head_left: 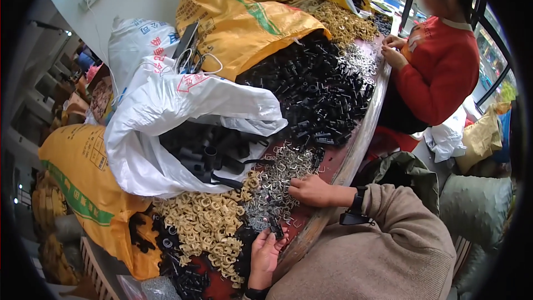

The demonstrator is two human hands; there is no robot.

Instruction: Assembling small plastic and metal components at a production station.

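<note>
My left hand grips a small black plastic part between thumb and fingers, low over the table's near edge. Up and to the right of it, my right hand reaches into a pile of small silvery metal clips. Its fingers are bent together at the pile, and I cannot make out what is between them. Left of the clips lies a heap of beige plastic clips. A large heap of black plastic parts spreads out beyond the metal clips.
An open white woven sack with black parts inside leans over the table. Orange woven sacks stand behind and to the left. Across the table corner, a person in a red sweater handles something small. The wooden table edge runs beside my right arm.
</note>
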